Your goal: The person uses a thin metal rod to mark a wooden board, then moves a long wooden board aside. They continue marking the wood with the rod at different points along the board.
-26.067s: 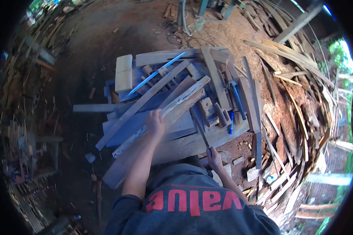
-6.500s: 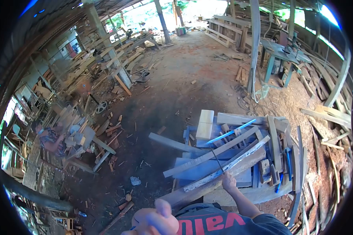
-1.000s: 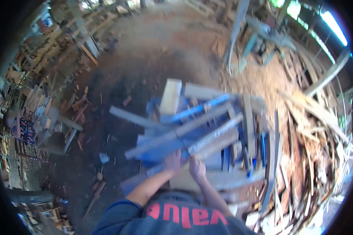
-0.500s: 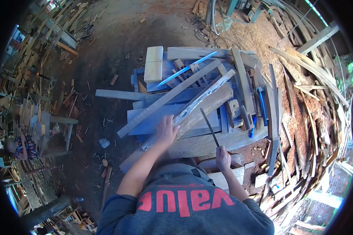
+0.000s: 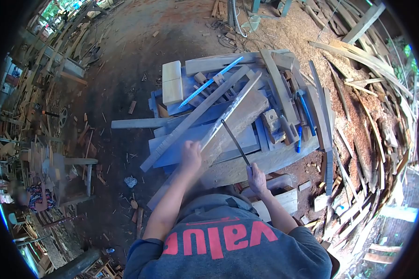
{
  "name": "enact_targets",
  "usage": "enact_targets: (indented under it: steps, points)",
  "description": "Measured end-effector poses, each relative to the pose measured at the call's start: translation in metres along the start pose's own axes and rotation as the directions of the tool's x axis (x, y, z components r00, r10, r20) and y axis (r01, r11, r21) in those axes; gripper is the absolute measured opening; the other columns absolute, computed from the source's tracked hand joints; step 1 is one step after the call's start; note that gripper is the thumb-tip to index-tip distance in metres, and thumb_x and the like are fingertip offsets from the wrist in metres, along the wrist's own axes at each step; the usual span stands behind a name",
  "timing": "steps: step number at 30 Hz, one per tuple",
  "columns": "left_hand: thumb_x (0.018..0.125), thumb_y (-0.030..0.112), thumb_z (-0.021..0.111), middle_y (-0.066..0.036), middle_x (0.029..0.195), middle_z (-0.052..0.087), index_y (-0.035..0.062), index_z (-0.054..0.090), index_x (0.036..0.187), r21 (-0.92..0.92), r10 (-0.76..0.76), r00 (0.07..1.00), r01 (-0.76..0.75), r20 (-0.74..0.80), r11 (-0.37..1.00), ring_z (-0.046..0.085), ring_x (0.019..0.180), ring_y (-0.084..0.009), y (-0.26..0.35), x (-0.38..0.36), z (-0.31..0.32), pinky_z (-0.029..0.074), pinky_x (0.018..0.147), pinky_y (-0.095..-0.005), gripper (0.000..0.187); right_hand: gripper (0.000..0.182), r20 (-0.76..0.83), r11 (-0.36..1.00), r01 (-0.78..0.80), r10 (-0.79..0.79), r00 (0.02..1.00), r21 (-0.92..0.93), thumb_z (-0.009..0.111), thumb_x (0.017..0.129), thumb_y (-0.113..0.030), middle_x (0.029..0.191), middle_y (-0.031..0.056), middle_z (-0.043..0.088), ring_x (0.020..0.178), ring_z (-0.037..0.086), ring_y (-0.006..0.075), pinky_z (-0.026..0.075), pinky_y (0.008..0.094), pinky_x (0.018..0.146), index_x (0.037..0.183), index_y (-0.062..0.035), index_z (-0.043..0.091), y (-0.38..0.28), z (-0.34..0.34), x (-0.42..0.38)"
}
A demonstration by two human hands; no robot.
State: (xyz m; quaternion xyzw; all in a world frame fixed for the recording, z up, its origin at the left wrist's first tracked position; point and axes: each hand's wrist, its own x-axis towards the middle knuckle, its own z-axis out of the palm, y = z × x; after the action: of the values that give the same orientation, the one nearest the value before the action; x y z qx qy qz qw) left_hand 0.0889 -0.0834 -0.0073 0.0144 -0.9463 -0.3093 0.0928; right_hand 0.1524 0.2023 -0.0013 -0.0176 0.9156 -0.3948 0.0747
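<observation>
My left hand (image 5: 191, 156) is closed round the lower part of a narrow wooden strip (image 5: 235, 103) with a patchy whitish edge. The strip slants up and away to the right across the pile on the bench, beside a wide rough board (image 5: 246, 114). In my right hand (image 5: 256, 179) is a long, thin, dark rod-like tool (image 5: 236, 143) with a handle, perhaps a file. Its tip points up and left and meets or overlaps the strip's edge; contact is hard to tell. My fingers hide most of the handle.
A blue-white ruler (image 5: 209, 83), two pale blocks (image 5: 172, 83), a blue-handled hammer (image 5: 305, 111), a blue pen (image 5: 299, 139) and a wooden plane-like block (image 5: 273, 125) lie around the pile. Scrap timber (image 5: 372, 125) and sawdust cover the right. A person (image 5: 39, 197) is at far left.
The tool's tip has moved left and up to the whitish edge of the strip, with my right hand shifting the same way. My left hand still grips the strip, and the view has shifted slightly.
</observation>
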Motion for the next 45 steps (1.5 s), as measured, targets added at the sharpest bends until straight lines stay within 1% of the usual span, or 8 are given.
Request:
enact_targets:
  steps: [3,9,17,21,29,35,41,45]
  points:
    - [0.089,0.019,0.06,-0.013,0.096,0.055,0.005,0.063,0.107,0.033,-0.061,0.997,0.059,0.052,0.998,0.053,0.091,-0.0323,-0.001,0.0,-0.004,0.042,0.081,-0.0429,0.023,0.018,0.041,1.0,-0.028,0.029,0.999,-0.007,0.049,0.097,-0.02,0.076,0.0266,0.059,0.075,0.058,0.048,0.043,0.0535,0.061,0.091,-0.0029,0.046,-0.005,0.003,0.0]
    - [0.086,0.022,0.063,-0.014,0.094,0.056,0.0071,0.057,0.113,0.124,0.049,0.999,-0.049,0.002,0.991,0.054,0.089,-0.0328,0.016,0.001,-0.008,0.043,0.08,-0.0435,0.031,0.023,0.035,1.0,-0.014,0.014,0.999,-0.014,0.049,0.097,-0.024,0.081,0.0265,0.06,0.076,0.059,0.0466,0.045,0.0532,0.064,0.091,-0.0019,0.046,-0.007,0.014,0.008]
    - [0.082,0.017,0.063,-0.017,0.098,0.057,0.0058,0.058,0.112,-0.121,0.004,0.992,0.011,0.123,0.993,0.052,0.095,-0.0377,0.007,-0.011,-0.024,0.043,0.084,-0.0456,0.032,0.022,0.035,0.999,0.024,-0.025,0.999,0.03,0.048,0.097,-0.022,0.084,0.0283,0.059,0.079,0.057,0.0488,0.044,0.0539,0.067,0.091,-0.0007,0.045,-0.014,0.013,0.018]
    - [0.082,0.014,0.062,-0.016,0.099,0.057,0.0054,0.058,0.111,-0.112,-0.001,0.99,0.017,0.14,0.994,0.052,0.096,-0.037,0.006,-0.021,-0.035,0.043,0.085,-0.0451,0.031,0.019,0.011,0.994,0.07,-0.071,0.997,0.081,0.047,0.097,-0.018,0.08,0.0285,0.058,0.077,0.055,0.0497,0.042,0.0537,0.065,0.091,-0.0006,0.045,-0.02,0.014,0.02]
    - [0.082,0.014,0.064,-0.01,0.103,0.052,0.0089,0.057,0.117,0.126,0.107,0.994,-0.102,-0.036,0.987,0.05,0.094,-0.0313,0.014,-0.016,-0.021,0.04,0.082,-0.0435,0.036,0.019,0.049,0.994,0.069,-0.073,0.996,0.082,0.046,0.098,-0.018,0.082,0.0295,0.057,0.079,0.055,0.0498,0.042,0.0538,0.066,0.092,0.0,0.046,-0.039,0.016,0.031]
    - [0.079,0.017,0.067,-0.01,0.11,0.048,0.0121,0.05,0.123,0.07,0.097,0.995,-0.097,0.001,0.993,0.049,0.099,-0.0321,0.014,-0.033,-0.011,0.037,0.085,-0.047,0.048,0.019,0.049,0.995,0.087,-0.089,0.995,0.05,0.045,0.098,-0.018,0.084,0.0295,0.058,0.079,0.055,0.0495,0.043,0.0536,0.067,0.094,0.0004,0.048,-0.026,0.018,0.036]
    - [0.077,0.016,0.068,-0.01,0.109,0.05,0.0122,0.05,0.121,0.111,-0.007,0.996,-0.002,0.084,0.994,0.049,0.1,-0.0325,0.026,-0.022,-0.003,0.037,0.085,-0.0462,0.048,0.018,0.046,0.993,0.099,-0.102,0.994,0.057,0.046,0.097,-0.016,0.085,0.0289,0.058,0.078,0.055,0.0492,0.043,0.0531,0.066,0.094,0.0009,0.049,-0.022,0.015,0.032]
    - [0.077,0.016,0.068,-0.01,0.109,0.05,0.0124,0.05,0.121,0.054,-0.035,0.999,0.034,0.031,0.998,0.049,0.1,-0.032,0.023,-0.017,-0.002,0.037,0.084,-0.0457,0.047,0.014,0.055,0.989,0.138,-0.14,0.989,0.047,0.048,0.095,-0.014,0.087,0.0278,0.058,0.079,0.056,0.0483,0.044,0.053,0.067,0.094,0.0008,0.049,-0.028,0.019,0.039]
